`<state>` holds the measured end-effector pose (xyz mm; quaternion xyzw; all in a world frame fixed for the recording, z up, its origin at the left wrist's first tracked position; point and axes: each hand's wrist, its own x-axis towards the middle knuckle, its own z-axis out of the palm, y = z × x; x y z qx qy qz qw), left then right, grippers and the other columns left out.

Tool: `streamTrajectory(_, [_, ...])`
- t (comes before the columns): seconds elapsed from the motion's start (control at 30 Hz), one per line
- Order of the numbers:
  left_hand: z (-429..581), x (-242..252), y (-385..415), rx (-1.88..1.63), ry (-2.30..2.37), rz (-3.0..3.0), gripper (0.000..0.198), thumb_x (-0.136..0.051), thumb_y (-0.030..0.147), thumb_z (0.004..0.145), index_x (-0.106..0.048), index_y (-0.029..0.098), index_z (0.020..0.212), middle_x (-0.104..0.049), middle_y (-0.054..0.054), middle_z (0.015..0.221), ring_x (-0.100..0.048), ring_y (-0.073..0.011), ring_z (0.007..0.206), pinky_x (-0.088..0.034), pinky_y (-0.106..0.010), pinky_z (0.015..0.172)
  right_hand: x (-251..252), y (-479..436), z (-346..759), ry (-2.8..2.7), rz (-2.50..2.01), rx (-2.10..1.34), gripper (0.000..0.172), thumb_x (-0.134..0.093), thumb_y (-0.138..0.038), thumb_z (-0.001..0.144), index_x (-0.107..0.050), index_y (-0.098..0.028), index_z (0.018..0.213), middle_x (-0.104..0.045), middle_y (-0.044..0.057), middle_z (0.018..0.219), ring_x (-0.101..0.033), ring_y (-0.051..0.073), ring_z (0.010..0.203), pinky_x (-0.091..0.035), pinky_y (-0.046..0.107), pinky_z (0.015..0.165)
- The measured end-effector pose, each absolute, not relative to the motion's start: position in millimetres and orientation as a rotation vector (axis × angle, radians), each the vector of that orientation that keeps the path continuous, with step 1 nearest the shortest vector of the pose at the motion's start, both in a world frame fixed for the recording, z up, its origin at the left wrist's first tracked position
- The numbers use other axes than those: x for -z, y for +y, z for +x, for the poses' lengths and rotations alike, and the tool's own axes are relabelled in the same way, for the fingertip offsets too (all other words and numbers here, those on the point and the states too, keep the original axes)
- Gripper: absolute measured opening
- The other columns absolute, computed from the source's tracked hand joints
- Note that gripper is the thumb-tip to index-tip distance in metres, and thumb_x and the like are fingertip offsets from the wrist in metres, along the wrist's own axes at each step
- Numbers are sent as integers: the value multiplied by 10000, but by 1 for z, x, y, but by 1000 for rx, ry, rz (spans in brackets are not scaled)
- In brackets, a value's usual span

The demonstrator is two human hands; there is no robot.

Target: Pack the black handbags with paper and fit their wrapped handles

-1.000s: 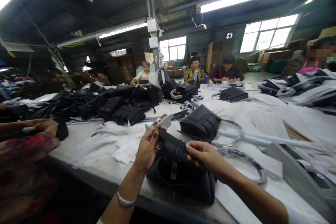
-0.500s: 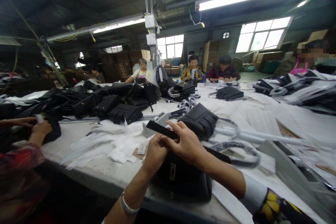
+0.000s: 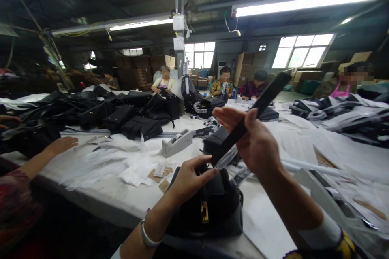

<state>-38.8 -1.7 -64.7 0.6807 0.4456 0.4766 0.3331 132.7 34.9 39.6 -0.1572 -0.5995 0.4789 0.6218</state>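
Note:
A black handbag [image 3: 225, 214] with a gold-coloured clasp stands at the table's front edge before me. From its top a flat black strap [image 3: 271, 92] slants up to the right. My right hand [image 3: 258, 145] grips the strap partway along, thumb pressed against it and the other fingers stretched out; its far end sticks out beyond the thumb. At the strap's lower end, just over the bag, my left hand [image 3: 190, 180] pinches with thumb and forefinger. Its other fingers are partly hidden. Behind the strap lies another black bag [image 3: 212, 141], partly covered.
A grey tape dispenser [image 3: 178, 143] stands beyond my left hand, and a larger grey one [image 3: 328, 206] at right. White wrapping sheets [image 3: 100, 162] and cards lie left. Black bags [image 3: 139, 127] are heaped behind. A co-worker's hand [image 3: 62, 145] reaches in from the left.
My right hand has moved up and right, drawing the strap out from the bag. My left hand has shifted slightly right and stays at its lower end. The co-worker's hand has moved right.

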Motion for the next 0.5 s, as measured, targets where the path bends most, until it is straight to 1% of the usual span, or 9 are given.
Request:
streamTrajectory(0.07, [-38, 66, -2, -1297, 1186, 1723, 389, -736, 403, 811, -720, 227, 1157, -729, -68, 1176, -662, -267, 1092, -488, -377, 991, -51, 40, 151, -1120, -295, -1110, 433, -441, -561, 976, -720, -238, 1052, -736, 31, 1145, -609, 213, 1216, -436, 412, 1089])
streamTrajectory(0.17, [-36, 67, -2, -1378, 1221, 1679, 378, -730, 403, 815, -727, 225, 1149, -740, -70, 1151, -677, -277, 1061, -499, -389, 976, -40, 44, 169, -944, -398, -1141, 329, -534, -522, 943, -722, -267, 1031, -725, 10, 1171, -579, 207, 1253, -433, 409, 1094])
streamTrajectory(0.23, [-33, 65, -3, -1381, 1224, 1706, 342, -714, 379, 829, -735, 229, 1135, -753, -60, 1112, -690, -278, 1024, -510, -387, 951, -19, 38, 170, -1024, -484, -1249, 338, -570, -529, 915, -704, -281, 1100, -678, 37, 1275, -544, 252, 1293, -425, 466, 1093])
streamTrajectory(0.3, [-29, 62, -4, -1381, 1219, 1751, 308, -697, 342, 841, -741, 235, 1127, -757, -52, 1101, -692, -277, 1019, -513, -376, 940, 4, 28, 165, -1223, -508, -1352, 412, -597, -555, 887, -666, -291, 1195, -599, 64, 1387, -491, 300, 1340, -405, 517, 1097])
streamTrajectory(0.37, [-24, 60, -4, -1386, 1226, 1794, 289, -676, 299, 851, -740, 250, 1128, -755, -43, 1108, -690, -275, 1035, -513, -365, 933, 22, 16, 158, -1430, -514, -1394, 498, -658, -546, 849, -612, -309, 1285, -529, 62, 1459, -431, 309, 1384, -371, 517, 1122])
streamTrajectory(0.43, [-21, 60, -3, -1387, 1274, 1833, 296, -668, 261, 844, -738, 262, 1132, -756, -41, 1111, -691, -281, 1048, -514, -368, 932, 33, 8, 151, -1567, -580, -1371, 549, -726, -485, 818, -580, -333, 1324, -502, 42, 1480, -413, 289, 1395, -351, 482, 1142])
streamTrajectory(0.47, [-20, 60, -2, -1386, 1313, 1849, 305, -673, 247, 834, -740, 264, 1131, -755, -45, 1113, -691, -286, 1053, -512, -375, 938, 37, 6, 149, -1606, -634, -1323, 521, -739, -454, 816, -598, -333, 1303, -513, 36, 1468, -421, 276, 1388, -344, 460, 1148])
streamTrajectory(0.5, [-19, 61, -1, -1386, 1348, 1859, 315, -678, 236, 824, -740, 263, 1131, -753, -49, 1120, -689, -290, 1061, -508, -383, 948, 39, 5, 148, -1624, -696, -1255, 456, -739, -432, 822, -636, -324, 1253, -543, 34, 1435, -443, 266, 1370, -338, 439, 1152])
